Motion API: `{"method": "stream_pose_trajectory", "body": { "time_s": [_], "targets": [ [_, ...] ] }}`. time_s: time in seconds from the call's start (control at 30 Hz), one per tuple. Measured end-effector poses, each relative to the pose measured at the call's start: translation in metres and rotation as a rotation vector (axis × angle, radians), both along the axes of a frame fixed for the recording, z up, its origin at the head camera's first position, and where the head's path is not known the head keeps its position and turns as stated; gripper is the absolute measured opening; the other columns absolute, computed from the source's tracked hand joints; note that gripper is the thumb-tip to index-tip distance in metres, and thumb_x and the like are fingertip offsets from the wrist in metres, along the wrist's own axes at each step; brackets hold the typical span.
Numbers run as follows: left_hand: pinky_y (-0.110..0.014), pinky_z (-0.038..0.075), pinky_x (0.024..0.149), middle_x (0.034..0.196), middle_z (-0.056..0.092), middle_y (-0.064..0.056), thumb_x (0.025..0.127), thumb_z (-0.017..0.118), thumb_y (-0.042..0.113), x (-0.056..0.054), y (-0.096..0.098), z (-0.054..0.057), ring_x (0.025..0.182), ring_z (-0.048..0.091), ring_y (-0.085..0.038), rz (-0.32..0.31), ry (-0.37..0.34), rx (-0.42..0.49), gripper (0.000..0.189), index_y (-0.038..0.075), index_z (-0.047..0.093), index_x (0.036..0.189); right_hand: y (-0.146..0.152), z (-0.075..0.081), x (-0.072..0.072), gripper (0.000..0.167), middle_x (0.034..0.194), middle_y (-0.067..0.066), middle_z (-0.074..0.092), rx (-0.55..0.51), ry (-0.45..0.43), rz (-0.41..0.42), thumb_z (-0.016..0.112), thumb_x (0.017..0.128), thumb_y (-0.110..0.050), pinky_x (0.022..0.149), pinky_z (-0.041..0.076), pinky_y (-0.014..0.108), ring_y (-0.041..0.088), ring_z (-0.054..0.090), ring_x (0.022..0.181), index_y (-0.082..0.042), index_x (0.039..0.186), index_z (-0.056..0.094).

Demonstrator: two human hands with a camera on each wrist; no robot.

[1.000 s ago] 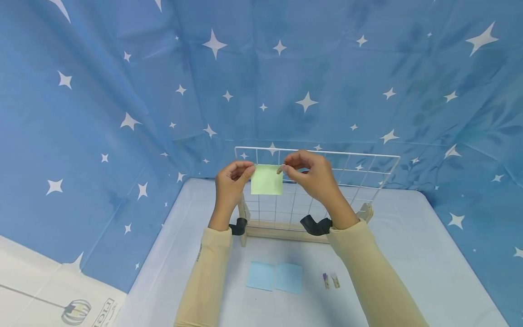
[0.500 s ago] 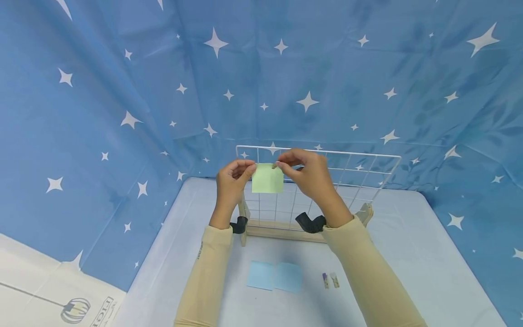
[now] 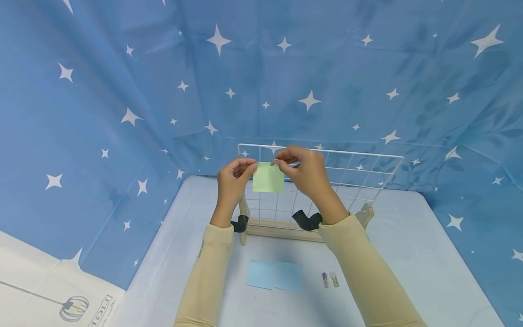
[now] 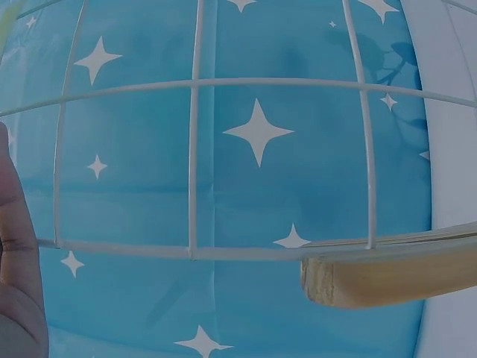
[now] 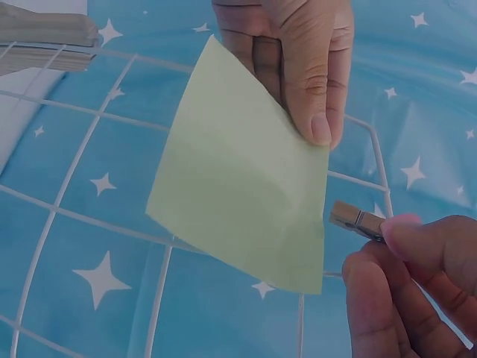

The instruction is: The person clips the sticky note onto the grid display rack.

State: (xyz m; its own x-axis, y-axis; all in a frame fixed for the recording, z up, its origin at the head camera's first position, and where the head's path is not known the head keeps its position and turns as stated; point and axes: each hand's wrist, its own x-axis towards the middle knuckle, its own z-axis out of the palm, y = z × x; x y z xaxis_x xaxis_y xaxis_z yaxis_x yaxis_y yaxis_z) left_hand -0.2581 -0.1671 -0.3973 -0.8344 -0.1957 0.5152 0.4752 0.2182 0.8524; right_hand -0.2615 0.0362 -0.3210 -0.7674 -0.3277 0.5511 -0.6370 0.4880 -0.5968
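A square of light green paper (image 3: 268, 178) is up in front of the white wire grid (image 3: 343, 171). At its upper left corner, my left hand (image 3: 233, 181) pinches it between thumb and fingers. My right hand (image 3: 304, 170) is at the paper's top edge and pinches a small wooden clothespin (image 5: 358, 220), which shows best in the right wrist view. There the clothespin's tip lies close beside the edge of the green paper (image 5: 238, 179). Only part of the left hand (image 4: 19, 261) shows in the left wrist view, at the left margin.
Two light blue paper squares (image 3: 288, 277) lie side by side on the white table (image 3: 408, 259). To their right are two small clothespins (image 3: 325, 280), one with a purple top. The grid stands on a wooden base (image 3: 282, 230), before a blue curtain (image 3: 318, 63) with white stars.
My right hand has moved a little left with the clothespin, from the paper's upper right corner to the middle of its top edge. The left hand keeps its pinch on the paper.
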Motion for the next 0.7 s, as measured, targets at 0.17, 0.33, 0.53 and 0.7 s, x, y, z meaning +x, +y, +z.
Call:
{"method": "stream_pose_trajectory", "body": {
  "time_s": [0.17, 0.33, 0.53, 0.7],
  "targets": [
    [-0.024, 0.06, 0.079, 0.101, 0.079, -0.015, 0.103, 0.077, 0.016, -0.001, 0.001, -0.001, 0.088, 0.072, -0.011, -0.002, 0.007, -0.001, 0.018, 0.0, 0.08, 0.111, -0.003, 0.0, 0.001, 0.008, 0.1, 0.015, 0.081, 0.01, 0.014, -0.023, 0.079, 0.099, -0.005, 0.081, 0.067, 0.047, 0.031, 0.079, 0.093, 0.0, 0.106, 0.081],
    [-0.025, 0.061, 0.08, 0.101, 0.079, -0.014, 0.103, 0.078, 0.017, -0.003, 0.001, -0.002, 0.089, 0.074, -0.014, -0.002, 0.021, -0.004, 0.018, 0.001, 0.08, 0.111, -0.005, 0.0, 0.001, 0.008, 0.1, 0.016, 0.081, 0.014, 0.039, -0.033, 0.079, 0.099, -0.004, 0.081, 0.067, 0.046, 0.032, 0.078, 0.094, 0.001, 0.105, 0.081],
    [-0.024, 0.06, 0.079, 0.099, 0.079, -0.013, 0.103, 0.078, 0.017, -0.002, 0.002, -0.002, 0.089, 0.074, -0.015, 0.008, 0.029, -0.007, 0.017, 0.001, 0.08, 0.109, -0.007, 0.001, 0.002, 0.006, 0.099, 0.016, 0.081, 0.036, 0.078, -0.048, 0.078, 0.1, -0.002, 0.081, 0.067, 0.046, 0.032, 0.078, 0.094, 0.001, 0.103, 0.081],
    [-0.023, 0.059, 0.079, 0.099, 0.079, -0.014, 0.103, 0.078, 0.016, -0.002, 0.002, -0.003, 0.088, 0.074, -0.015, 0.029, 0.038, -0.006, 0.017, 0.001, 0.08, 0.109, -0.011, 0.002, 0.001, 0.006, 0.098, 0.016, 0.081, 0.088, 0.122, -0.073, 0.078, 0.099, -0.003, 0.081, 0.066, 0.047, 0.033, 0.08, 0.092, 0.002, 0.102, 0.081]
  ]
}}
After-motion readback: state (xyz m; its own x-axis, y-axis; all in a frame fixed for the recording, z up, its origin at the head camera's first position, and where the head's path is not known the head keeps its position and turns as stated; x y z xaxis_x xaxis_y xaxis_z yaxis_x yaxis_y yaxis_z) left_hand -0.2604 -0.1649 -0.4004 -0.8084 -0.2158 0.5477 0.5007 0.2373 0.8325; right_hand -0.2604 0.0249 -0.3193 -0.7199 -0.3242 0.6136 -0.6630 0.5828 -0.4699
